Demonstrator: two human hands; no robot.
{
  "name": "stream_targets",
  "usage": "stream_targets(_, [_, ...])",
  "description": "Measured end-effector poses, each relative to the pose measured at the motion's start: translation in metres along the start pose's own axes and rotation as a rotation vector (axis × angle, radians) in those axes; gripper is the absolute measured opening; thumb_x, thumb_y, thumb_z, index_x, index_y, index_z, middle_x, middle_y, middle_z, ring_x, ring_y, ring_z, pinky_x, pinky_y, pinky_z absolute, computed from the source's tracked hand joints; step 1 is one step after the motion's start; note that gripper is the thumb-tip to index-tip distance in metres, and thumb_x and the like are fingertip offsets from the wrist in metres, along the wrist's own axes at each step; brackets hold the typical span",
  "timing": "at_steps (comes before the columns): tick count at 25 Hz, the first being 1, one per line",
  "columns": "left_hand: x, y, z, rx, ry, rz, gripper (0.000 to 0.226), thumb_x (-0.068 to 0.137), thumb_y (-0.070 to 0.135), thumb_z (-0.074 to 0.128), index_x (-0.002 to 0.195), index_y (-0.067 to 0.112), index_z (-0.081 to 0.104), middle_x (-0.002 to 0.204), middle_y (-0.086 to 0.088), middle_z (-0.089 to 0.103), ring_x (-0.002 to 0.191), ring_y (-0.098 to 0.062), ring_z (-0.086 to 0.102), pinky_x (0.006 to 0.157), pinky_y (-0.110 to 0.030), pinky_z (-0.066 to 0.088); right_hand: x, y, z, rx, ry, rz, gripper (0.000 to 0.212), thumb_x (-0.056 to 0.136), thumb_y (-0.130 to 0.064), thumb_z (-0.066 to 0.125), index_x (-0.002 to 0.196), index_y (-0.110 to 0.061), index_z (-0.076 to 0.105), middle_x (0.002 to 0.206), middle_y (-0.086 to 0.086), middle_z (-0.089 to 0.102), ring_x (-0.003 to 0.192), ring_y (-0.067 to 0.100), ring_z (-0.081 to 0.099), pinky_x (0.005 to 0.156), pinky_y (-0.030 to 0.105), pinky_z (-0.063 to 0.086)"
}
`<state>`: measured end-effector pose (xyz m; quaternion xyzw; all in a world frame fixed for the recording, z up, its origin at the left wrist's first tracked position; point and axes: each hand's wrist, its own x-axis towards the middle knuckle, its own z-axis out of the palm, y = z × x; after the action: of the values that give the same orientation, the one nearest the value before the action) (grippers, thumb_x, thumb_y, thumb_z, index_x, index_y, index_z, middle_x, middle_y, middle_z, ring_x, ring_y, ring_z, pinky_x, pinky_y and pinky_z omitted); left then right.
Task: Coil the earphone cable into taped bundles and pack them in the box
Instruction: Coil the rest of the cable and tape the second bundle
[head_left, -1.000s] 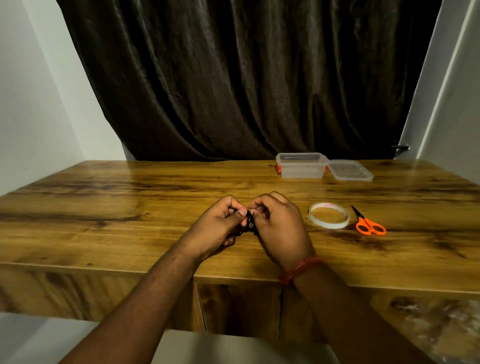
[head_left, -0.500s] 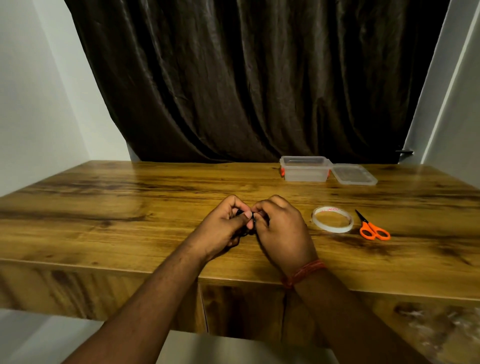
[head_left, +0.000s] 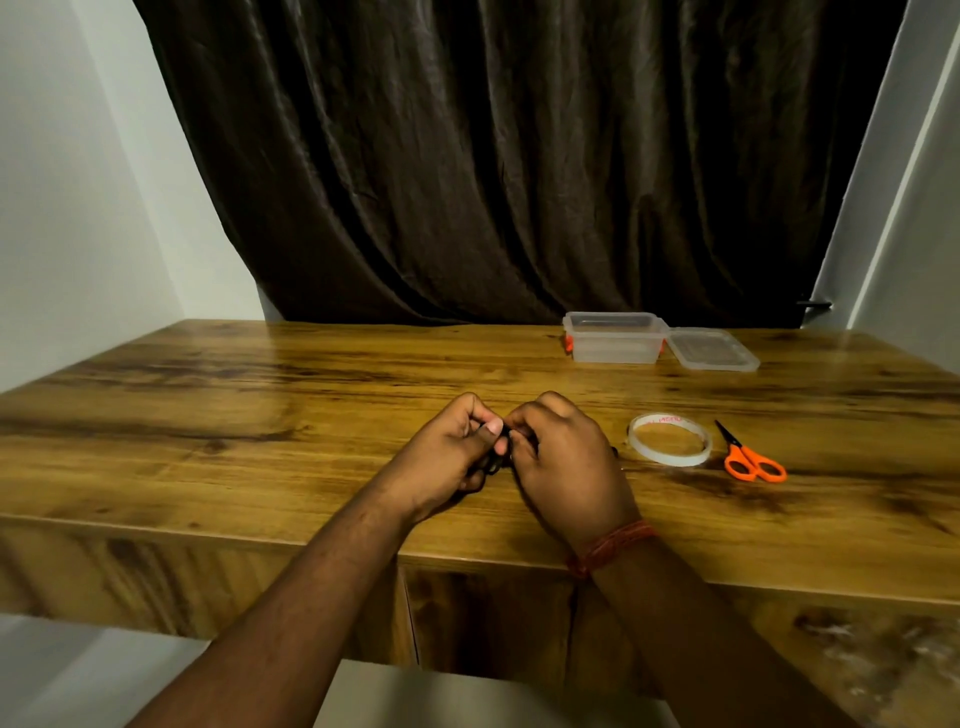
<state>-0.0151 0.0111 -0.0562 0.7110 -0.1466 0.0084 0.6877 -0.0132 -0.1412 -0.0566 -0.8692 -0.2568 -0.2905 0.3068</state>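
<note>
Hands meet above the near middle of the wooden tabletop (head_left: 260, 415): the left hand (head_left: 447, 457) and right hand (head_left: 566, 467) both curl their fingers round a small black earphone cable (head_left: 501, 451), pinched between them and mostly hidden. Right of the hands lie a clear tape roll (head_left: 669, 439) and orange scissors (head_left: 748, 457). Farther back stands the clear box (head_left: 613, 338), its lid (head_left: 712, 351) beside it.

Over the wooden surface (head_left: 260, 415), the left hand (head_left: 447, 457) and right hand (head_left: 566, 462) meet, fingers curled around a small black earphone cable (head_left: 496, 464), with tape roll (head_left: 669, 439), orange scissors (head_left: 750, 460) and open clear box (head_left: 613, 338) beyond to the right.
</note>
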Motion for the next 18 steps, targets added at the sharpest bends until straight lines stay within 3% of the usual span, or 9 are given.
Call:
stream_targets(7, [0.0033,-0.0034,-0.0033,-0.081,0.074,-0.008,0.012,0.103,0.008,0.04,0.091,0.009,0.043,0.069,-0.01,0.046,0.041,-0.007,0.028,0.041,-0.025,0.017,-0.0012,-0.0006,0.0017,-0.018,-0.097,-0.081,0.014,0.089,-0.019,0.061,0.103,-0.019,0.062,0.102,-0.006,0.048,0.085,0.013,0.055,0.071,0.032,0.05])
stream_targets(11, [0.003,-0.0014,-0.0043,-0.19,0.069,0.019,0.013,0.101,0.002,0.039,0.091,0.01,0.042,0.067,-0.005,0.051,0.04,-0.004,0.03,0.038,-0.019,0.02,-0.0005,0.005,0.0034,0.053,-0.045,-0.062,0.039,0.079,-0.011,0.066,0.117,-0.022,0.063,0.113,-0.006,0.049,0.109,0.014,0.046,0.091,0.026,0.043])
stream_targets(13, [0.003,-0.0013,-0.0057,-0.239,0.051,0.02,0.015,0.1,0.0,0.04,0.09,0.01,0.043,0.067,-0.004,0.053,0.041,-0.005,0.028,0.037,-0.017,0.021,0.0001,0.0061,0.002,0.16,-0.026,-0.017,0.042,0.077,-0.008,0.069,0.115,-0.023,0.062,0.121,-0.007,0.049,0.117,0.012,0.044,0.097,0.022,0.038])
stream_targets(18, [0.003,-0.0011,-0.0071,-0.26,0.011,0.033,0.013,0.099,-0.002,0.041,0.095,0.01,0.045,0.068,-0.005,0.051,0.042,-0.005,0.028,0.037,-0.016,0.024,0.0003,0.0028,-0.0001,0.386,-0.1,0.086,0.035,0.081,-0.005,0.067,0.108,-0.026,0.059,0.107,-0.013,0.062,0.101,0.0,0.056,0.083,0.016,0.046])
